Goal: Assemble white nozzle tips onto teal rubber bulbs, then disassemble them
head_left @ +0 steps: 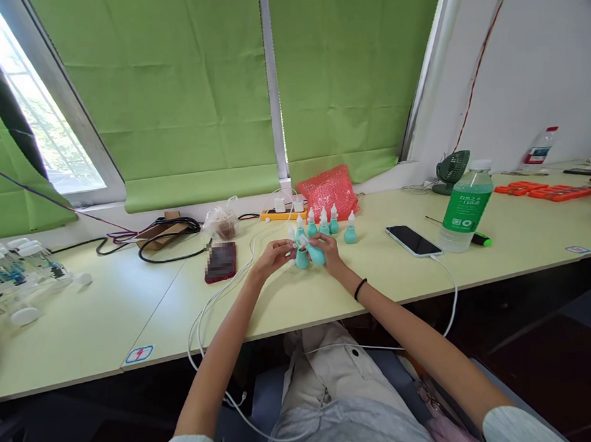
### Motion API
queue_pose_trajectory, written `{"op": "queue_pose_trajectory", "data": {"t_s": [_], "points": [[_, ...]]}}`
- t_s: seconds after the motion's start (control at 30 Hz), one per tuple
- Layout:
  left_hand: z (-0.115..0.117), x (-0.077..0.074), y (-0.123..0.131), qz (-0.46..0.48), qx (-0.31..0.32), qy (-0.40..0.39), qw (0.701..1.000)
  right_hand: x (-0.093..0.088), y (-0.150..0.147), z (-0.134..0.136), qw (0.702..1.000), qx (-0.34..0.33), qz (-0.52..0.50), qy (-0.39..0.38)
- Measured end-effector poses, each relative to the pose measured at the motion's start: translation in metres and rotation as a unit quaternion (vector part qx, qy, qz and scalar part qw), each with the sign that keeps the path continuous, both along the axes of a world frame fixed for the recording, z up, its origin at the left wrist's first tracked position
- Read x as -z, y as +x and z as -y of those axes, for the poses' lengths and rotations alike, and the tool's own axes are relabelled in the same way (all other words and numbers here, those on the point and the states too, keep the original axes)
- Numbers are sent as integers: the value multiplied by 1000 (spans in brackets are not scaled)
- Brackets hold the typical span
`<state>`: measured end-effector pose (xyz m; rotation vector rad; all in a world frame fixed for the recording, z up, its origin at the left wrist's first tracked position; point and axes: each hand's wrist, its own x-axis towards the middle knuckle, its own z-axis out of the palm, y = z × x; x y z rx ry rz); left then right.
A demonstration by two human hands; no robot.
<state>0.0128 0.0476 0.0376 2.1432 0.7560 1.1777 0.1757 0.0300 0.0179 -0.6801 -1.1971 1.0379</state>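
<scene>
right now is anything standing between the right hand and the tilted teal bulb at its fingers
Nothing visible does: the right hand has its fingers on the tilted teal bulb. Another teal bulb sits just left of it, and white-tipped bulbs stand behind, none of them in between.

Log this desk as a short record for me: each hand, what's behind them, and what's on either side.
Left hand: fingertips close to the held bulb's upper end; grip unclear
Right hand: holding a teal bulb, tilted
Behind hands: several upright teal bulbs with white tips, then a red bubble-wrap bag
Left side: dark phone; farther left, clear containers with white lids
Right side: white phone with cable attached, green-labelled bottle, small fan
</scene>
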Motion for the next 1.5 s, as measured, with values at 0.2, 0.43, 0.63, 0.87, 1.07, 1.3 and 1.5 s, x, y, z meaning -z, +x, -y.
{"op": "queue_pose_trajectory", "data": {"t_s": [0.2, 0.43, 0.63, 0.87, 1.07, 1.3, 1.5], "points": [[-1, -6, -15, -60, -100, 62, 991, -2, 4, 0, 999, -15, -28, -11], [4, 7, -8, -188, -172, 153, 955, -1, 2, 0, 999, -32, -27, -26], [2, 16, -7, -252, -193, 183, 931, 2, 0, -1, 999, -35, -4, -38], [2, 14, -4, -238, -235, 202, 921, 3, -2, -1, 997, -48, 32, -44], [11, 2, 0, -177, -249, 198, 931, 4, -2, 2, 997, -47, 61, -28], [19, 2, 6, -153, -192, 163, 956, 4, -3, 4, 994, -2, 101, 36], [18, 5, 11, -133, -173, 112, 969, 10, -7, 2, 976, 35, 182, 112]]}}
